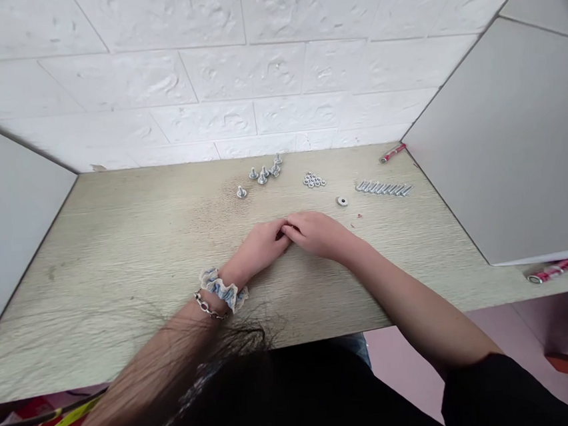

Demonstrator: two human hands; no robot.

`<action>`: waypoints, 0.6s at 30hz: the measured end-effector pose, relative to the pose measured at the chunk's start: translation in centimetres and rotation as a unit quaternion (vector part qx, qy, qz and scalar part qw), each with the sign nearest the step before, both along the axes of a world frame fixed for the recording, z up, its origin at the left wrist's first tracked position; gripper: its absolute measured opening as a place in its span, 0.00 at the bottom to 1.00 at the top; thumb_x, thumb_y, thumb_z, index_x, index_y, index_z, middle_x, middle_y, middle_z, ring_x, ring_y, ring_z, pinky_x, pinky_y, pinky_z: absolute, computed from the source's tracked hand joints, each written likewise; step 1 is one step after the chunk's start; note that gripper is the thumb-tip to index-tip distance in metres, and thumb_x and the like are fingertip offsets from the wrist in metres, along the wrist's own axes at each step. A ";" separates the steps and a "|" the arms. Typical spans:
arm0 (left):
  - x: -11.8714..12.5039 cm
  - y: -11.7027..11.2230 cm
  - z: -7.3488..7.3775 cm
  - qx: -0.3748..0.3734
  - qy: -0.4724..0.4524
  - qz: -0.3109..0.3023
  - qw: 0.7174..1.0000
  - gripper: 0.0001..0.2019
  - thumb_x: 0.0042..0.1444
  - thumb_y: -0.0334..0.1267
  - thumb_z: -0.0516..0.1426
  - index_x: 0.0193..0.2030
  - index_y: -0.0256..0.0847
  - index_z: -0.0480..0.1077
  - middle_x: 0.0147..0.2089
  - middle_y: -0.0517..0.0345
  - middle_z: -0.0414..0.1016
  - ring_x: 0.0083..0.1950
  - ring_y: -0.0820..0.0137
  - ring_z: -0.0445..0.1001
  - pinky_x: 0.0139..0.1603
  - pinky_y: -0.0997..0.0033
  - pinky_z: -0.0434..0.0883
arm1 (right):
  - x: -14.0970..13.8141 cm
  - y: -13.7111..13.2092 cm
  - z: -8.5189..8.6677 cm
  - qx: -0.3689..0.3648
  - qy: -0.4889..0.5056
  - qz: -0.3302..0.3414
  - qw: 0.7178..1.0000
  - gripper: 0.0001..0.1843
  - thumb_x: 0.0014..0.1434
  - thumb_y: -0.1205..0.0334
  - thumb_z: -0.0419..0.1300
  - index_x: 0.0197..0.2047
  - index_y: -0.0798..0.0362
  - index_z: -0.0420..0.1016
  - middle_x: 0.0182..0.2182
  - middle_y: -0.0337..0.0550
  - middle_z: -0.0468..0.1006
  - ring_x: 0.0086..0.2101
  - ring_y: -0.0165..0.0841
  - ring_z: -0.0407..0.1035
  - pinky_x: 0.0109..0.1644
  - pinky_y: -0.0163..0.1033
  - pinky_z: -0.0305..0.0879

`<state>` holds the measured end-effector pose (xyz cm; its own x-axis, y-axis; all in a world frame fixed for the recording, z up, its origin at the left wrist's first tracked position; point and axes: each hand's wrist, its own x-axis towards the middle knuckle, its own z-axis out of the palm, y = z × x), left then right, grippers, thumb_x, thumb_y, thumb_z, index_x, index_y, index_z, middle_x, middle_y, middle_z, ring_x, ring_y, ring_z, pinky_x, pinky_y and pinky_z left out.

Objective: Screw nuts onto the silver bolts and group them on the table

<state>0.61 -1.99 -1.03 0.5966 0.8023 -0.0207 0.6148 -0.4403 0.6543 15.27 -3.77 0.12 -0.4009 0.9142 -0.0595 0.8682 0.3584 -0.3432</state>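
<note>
My left hand (265, 239) and my right hand (314, 231) meet over the middle of the table, fingers curled in against each other. Whatever they hold, if anything, is hidden behind the fingers. Beyond them several bolts with washers (262, 176) stand upright on their heads, and one bolt with a washer (241, 191) stands nearer my left hand. A cluster of small nuts (314, 181) lies beyond my right hand. Right of that hand rests a single washer (342, 201), and farther right several plain bolts (385, 188) lie in a slanted row.
The pale wooden table (117, 256) ends at a white brick-patterned wall (220, 72). Grey panels close in the left side (8, 219) and right side (502, 138). Red cylinders lie by the right panel, one at the back (393, 153) and one at the front (553, 271).
</note>
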 end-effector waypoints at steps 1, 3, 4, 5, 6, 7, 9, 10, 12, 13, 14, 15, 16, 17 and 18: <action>0.0 0.0 0.0 0.002 0.002 0.000 1.000 0.10 0.53 0.32 0.47 0.36 0.39 0.69 0.28 0.59 0.72 0.34 0.69 0.71 0.38 0.72 0.64 | 0.0 0.0 0.0 0.000 -0.001 0.000 1.000 0.15 0.63 0.61 0.43 0.38 0.56 0.70 0.36 0.45 0.75 0.36 0.33 0.66 0.37 0.36 0.55; 0.0 0.0 0.0 0.006 0.005 -0.002 1.000 0.10 0.53 0.32 0.47 0.36 0.39 0.69 0.29 0.59 0.73 0.35 0.69 0.71 0.38 0.72 0.64 | 0.0 0.0 0.1 0.002 -0.004 -0.001 1.000 0.15 0.63 0.61 0.43 0.37 0.56 0.69 0.36 0.45 0.75 0.36 0.34 0.66 0.37 0.36 0.54; 0.0 0.0 0.0 0.007 0.006 -0.002 1.000 0.10 0.54 0.32 0.47 0.36 0.39 0.69 0.29 0.58 0.73 0.35 0.69 0.71 0.38 0.72 0.64 | 0.0 -0.1 0.1 0.003 -0.006 0.000 1.000 0.15 0.63 0.61 0.43 0.37 0.56 0.69 0.36 0.45 0.75 0.36 0.34 0.66 0.36 0.36 0.54; 0.0 0.0 -0.1 0.010 0.007 -0.003 1.000 0.09 0.54 0.32 0.48 0.35 0.38 0.69 0.30 0.58 0.73 0.35 0.69 0.71 0.37 0.73 0.64 | 0.0 -0.1 0.1 0.003 -0.009 0.001 1.000 0.15 0.63 0.61 0.43 0.37 0.56 0.69 0.36 0.45 0.75 0.36 0.34 0.66 0.36 0.37 0.54; 0.0 0.0 -0.2 0.013 0.008 -0.003 1.000 0.09 0.54 0.33 0.48 0.35 0.38 0.69 0.30 0.58 0.73 0.35 0.69 0.71 0.37 0.72 0.64 | 0.0 -0.1 0.1 0.005 -0.011 0.001 1.000 0.15 0.63 0.61 0.43 0.37 0.56 0.69 0.36 0.46 0.75 0.36 0.34 0.66 0.37 0.37 0.55; 0.0 0.0 -0.2 0.016 0.009 -0.003 1.000 0.09 0.54 0.33 0.48 0.35 0.38 0.69 0.31 0.58 0.73 0.34 0.69 0.71 0.37 0.72 0.64 | 0.0 -0.1 0.1 0.006 -0.014 0.001 1.000 0.15 0.63 0.61 0.43 0.37 0.56 0.69 0.36 0.46 0.75 0.36 0.34 0.66 0.37 0.37 0.55; 0.0 0.0 -0.4 0.024 0.012 -0.003 1.000 0.09 0.54 0.34 0.48 0.35 0.38 0.68 0.31 0.57 0.73 0.34 0.69 0.71 0.36 0.72 0.64 | 0.0 -0.1 0.0 0.008 -0.020 0.001 1.000 0.15 0.63 0.61 0.43 0.37 0.57 0.69 0.36 0.46 0.75 0.36 0.35 0.66 0.37 0.37 0.55; 0.0 0.0 -0.5 0.028 0.015 -0.003 0.999 0.09 0.54 0.34 0.48 0.34 0.38 0.68 0.31 0.57 0.73 0.34 0.69 0.71 0.36 0.72 0.64 | 0.0 -0.1 0.0 0.008 -0.021 0.001 1.000 0.15 0.63 0.61 0.43 0.37 0.57 0.69 0.36 0.47 0.75 0.36 0.35 0.66 0.37 0.37 0.55; 0.0 -0.1 -0.5 0.032 0.021 -0.005 0.999 0.09 0.54 0.34 0.48 0.34 0.38 0.68 0.31 0.57 0.73 0.34 0.68 0.70 0.37 0.71 0.64 | 0.0 -0.2 0.0 0.007 -0.024 -0.001 1.000 0.15 0.63 0.61 0.43 0.37 0.57 0.69 0.36 0.47 0.75 0.36 0.35 0.66 0.37 0.37 0.55; 0.0 -0.1 -0.5 0.034 0.024 -0.006 0.999 0.09 0.54 0.33 0.48 0.35 0.38 0.68 0.32 0.57 0.73 0.35 0.68 0.70 0.37 0.71 0.64 | -0.1 -0.2 0.1 0.007 -0.025 -0.002 1.000 0.15 0.63 0.61 0.43 0.37 0.57 0.69 0.36 0.47 0.74 0.36 0.35 0.66 0.37 0.37 0.55; 0.0 -0.1 -0.4 0.034 0.027 -0.006 0.999 0.09 0.54 0.33 0.48 0.35 0.39 0.68 0.32 0.57 0.73 0.35 0.68 0.70 0.38 0.71 0.64 | -0.1 -0.3 0.1 0.007 -0.027 -0.003 1.000 0.15 0.63 0.61 0.43 0.37 0.57 0.69 0.36 0.47 0.74 0.36 0.35 0.66 0.37 0.37 0.56; 0.0 -0.2 -0.4 0.033 0.030 -0.005 0.999 0.09 0.54 0.33 0.48 0.35 0.39 0.68 0.32 0.57 0.73 0.35 0.68 0.70 0.38 0.71 0.64 | -0.1 -0.3 0.2 0.007 -0.029 -0.003 1.000 0.15 0.63 0.61 0.43 0.37 0.57 0.69 0.36 0.48 0.74 0.36 0.35 0.66 0.38 0.37 0.56; 0.0 -0.2 -0.3 0.031 0.032 -0.004 0.999 0.09 0.54 0.33 0.48 0.35 0.39 0.68 0.32 0.56 0.73 0.35 0.68 0.70 0.38 0.71 0.64 | -0.1 -0.4 0.2 0.008 -0.031 -0.003 0.999 0.15 0.63 0.61 0.43 0.38 0.57 0.69 0.36 0.48 0.74 0.36 0.35 0.66 0.38 0.37 0.56; 0.1 -0.2 -0.3 0.028 0.032 -0.003 0.999 0.09 0.54 0.33 0.48 0.35 0.39 0.68 0.32 0.56 0.73 0.35 0.68 0.70 0.38 0.71 0.64 | -0.1 -0.4 0.2 0.008 -0.032 -0.003 0.999 0.16 0.63 0.61 0.43 0.38 0.57 0.69 0.36 0.48 0.74 0.36 0.35 0.67 0.38 0.37 0.56; 0.1 -0.2 -0.3 0.024 0.032 -0.004 0.999 0.09 0.54 0.33 0.48 0.35 0.39 0.68 0.32 0.56 0.73 0.36 0.68 0.70 0.39 0.71 0.64 | -0.1 -0.4 0.2 0.008 -0.032 -0.004 0.999 0.16 0.63 0.61 0.43 0.38 0.57 0.69 0.36 0.48 0.74 0.37 0.35 0.67 0.38 0.37 0.56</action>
